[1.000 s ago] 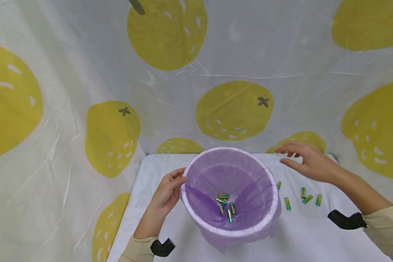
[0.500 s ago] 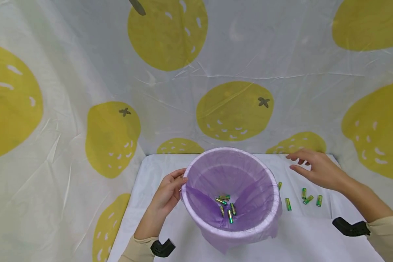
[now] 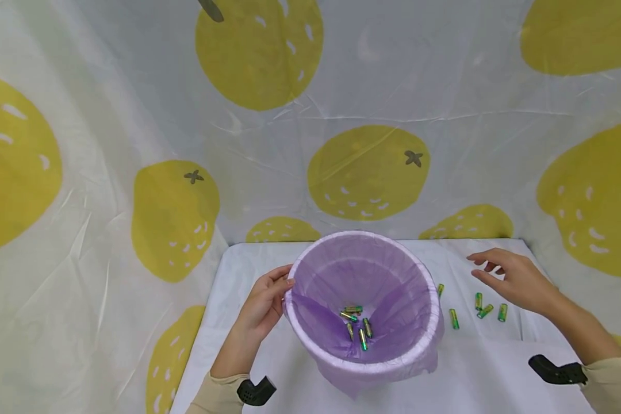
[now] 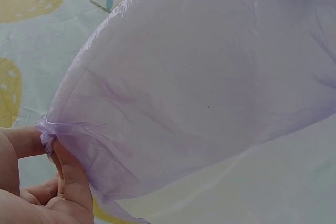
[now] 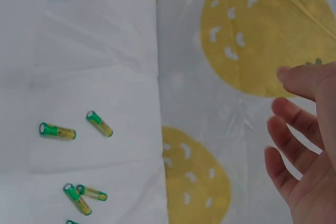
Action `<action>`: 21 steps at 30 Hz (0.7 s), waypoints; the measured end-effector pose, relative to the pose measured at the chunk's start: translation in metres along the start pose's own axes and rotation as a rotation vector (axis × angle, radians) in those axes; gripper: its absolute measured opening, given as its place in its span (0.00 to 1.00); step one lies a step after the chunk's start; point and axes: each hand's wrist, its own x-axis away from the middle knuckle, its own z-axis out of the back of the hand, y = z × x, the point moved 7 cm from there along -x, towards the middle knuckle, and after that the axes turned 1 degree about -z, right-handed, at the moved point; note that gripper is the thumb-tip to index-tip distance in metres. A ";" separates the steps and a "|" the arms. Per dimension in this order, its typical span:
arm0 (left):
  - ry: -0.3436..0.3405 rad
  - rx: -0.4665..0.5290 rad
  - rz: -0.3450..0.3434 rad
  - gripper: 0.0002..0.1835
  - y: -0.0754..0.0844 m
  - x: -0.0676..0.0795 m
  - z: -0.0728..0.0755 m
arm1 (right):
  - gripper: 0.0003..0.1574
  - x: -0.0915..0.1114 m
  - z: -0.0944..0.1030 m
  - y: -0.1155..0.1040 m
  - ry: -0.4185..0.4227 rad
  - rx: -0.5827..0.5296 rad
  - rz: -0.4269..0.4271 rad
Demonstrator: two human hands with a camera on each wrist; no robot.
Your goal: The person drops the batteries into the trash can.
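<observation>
The left hand [image 3: 264, 305] pinches the purple-lined wastebasket [image 3: 393, 267] to its right; cylindrical batteries [image 3: 485, 311] lie inside and near the loosely spread right hand [image 3: 520, 282].

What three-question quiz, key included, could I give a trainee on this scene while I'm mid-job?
1. Fill the gap: in the head view, loose batteries lie on the table, to the ____ of the bin.

2. What does the left hand grip? a) a battery; b) the bin; c) nothing.

3. True or false: both hands grip the bin.

Key: 1. right. 2. b. 3. false; the right hand holds nothing, apart from the bin.
</observation>
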 end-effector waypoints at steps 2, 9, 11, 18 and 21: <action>-0.001 0.000 0.001 0.22 0.000 0.000 0.000 | 0.22 0.006 -0.003 0.006 -0.010 -0.008 -0.039; -0.014 -0.005 -0.006 0.22 0.000 0.000 0.001 | 0.20 0.025 -0.025 0.026 -0.041 -0.038 -0.142; -0.015 -0.001 -0.003 0.22 -0.001 0.000 0.001 | 0.20 0.031 -0.033 0.031 -0.053 -0.047 -0.165; -0.016 0.004 -0.001 0.22 -0.002 0.000 0.001 | 0.20 0.048 -0.060 0.043 -0.081 -0.075 -0.254; -0.014 -0.004 -0.004 0.22 -0.002 0.000 0.002 | 0.20 0.054 -0.073 0.047 -0.108 -0.105 -0.307</action>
